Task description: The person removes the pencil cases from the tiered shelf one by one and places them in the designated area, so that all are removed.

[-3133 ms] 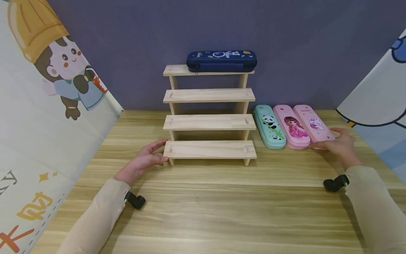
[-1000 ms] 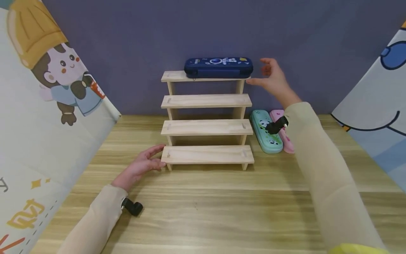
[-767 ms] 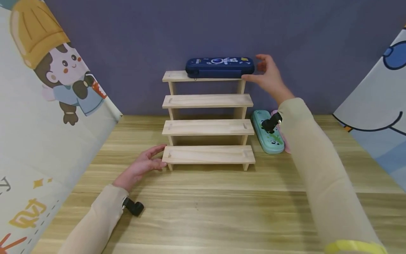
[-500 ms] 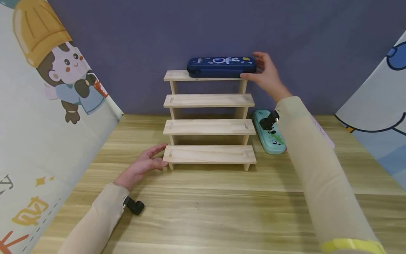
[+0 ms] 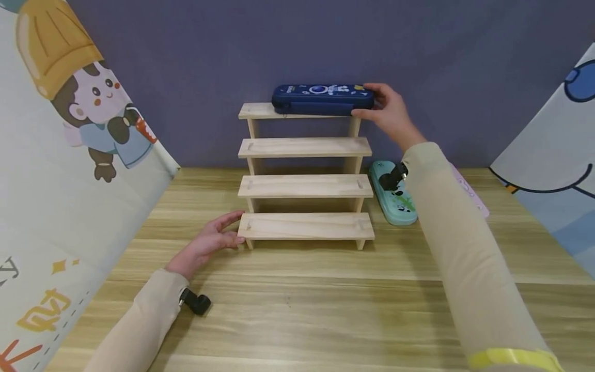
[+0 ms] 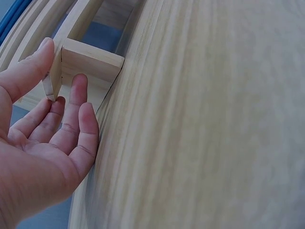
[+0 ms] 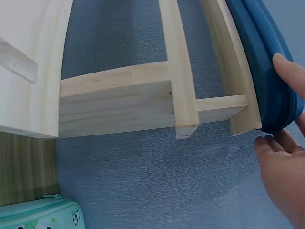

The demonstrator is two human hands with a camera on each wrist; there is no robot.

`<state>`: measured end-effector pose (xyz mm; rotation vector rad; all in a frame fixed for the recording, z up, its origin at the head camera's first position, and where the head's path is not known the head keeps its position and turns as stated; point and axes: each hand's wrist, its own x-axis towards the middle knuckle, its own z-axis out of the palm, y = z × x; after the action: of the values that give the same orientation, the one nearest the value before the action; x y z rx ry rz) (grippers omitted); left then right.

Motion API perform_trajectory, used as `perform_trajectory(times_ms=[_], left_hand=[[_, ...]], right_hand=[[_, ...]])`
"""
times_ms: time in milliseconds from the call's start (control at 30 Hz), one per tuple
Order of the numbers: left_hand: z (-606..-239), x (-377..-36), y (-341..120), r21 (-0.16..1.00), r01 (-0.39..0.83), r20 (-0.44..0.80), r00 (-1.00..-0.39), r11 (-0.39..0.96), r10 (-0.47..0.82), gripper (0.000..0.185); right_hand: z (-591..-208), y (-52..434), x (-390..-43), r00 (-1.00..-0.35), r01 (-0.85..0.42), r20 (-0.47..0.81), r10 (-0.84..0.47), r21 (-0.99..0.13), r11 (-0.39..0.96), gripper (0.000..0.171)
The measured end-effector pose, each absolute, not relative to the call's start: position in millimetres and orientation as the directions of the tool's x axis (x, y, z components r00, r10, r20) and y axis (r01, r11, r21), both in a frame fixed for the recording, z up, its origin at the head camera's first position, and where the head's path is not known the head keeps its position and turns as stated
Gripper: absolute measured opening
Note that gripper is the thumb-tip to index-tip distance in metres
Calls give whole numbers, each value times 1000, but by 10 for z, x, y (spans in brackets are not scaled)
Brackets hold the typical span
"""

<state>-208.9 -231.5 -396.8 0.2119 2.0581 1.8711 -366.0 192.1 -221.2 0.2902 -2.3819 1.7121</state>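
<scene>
A navy pencil case [image 5: 321, 99] with space pictures lies along the top step of a four-step wooden display stand [image 5: 304, 226]. My right hand [image 5: 395, 116] grips the case's right end, thumb at the front and fingers at the back. In the right wrist view the zipped end of the pencil case [image 7: 264, 67] sits between thumb and fingers, past the edge of the top board. My left hand [image 5: 206, 247] holds the left end of the lowest step. In the left wrist view its thumb is above the board end [image 6: 53, 78], with fingers below.
A mint panda pencil case [image 5: 398, 211] lies on the table [image 5: 279, 305] right of the stand. Behind my right sleeve, part of a pink case [image 5: 471, 194] shows. A dark cloth wall [image 5: 195, 77] rises close behind the stand.
My right hand has gone from the outer pink case up to the navy case, closing on its right end. The left hand stays at the lowest step.
</scene>
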Motion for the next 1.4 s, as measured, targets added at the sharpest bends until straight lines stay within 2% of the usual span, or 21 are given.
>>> perform_trajectory(times_ms=[233,500,667,1000,1400], left_hand=[[-3972,-2061,-2300,986,-126,-157,-931,113,330,81],[-3978,-2067,-2284,986,-119,-151,-929,114,338,80],[-3977,-2066,-2291,985,-119,-155,-927,122,341,80],[-3981,-2089,-2253,987,-124,-153,-927,105,343,82],[-3969,-2070,-2254,985,-139,-165,-929,102,330,81]], right_hand=[[-2207,1951,-3604,-961,-273,273,-41,-920,280,61],[-2209,2017,-3530,-934,-350,351,-65,-866,357,46],[-2270,2022,-3484,-921,-378,388,-40,-865,330,36],[-2340,2089,-3406,-899,-420,435,48,-888,188,36],[-2304,2330,-3224,-869,-467,493,46,-847,256,37]])
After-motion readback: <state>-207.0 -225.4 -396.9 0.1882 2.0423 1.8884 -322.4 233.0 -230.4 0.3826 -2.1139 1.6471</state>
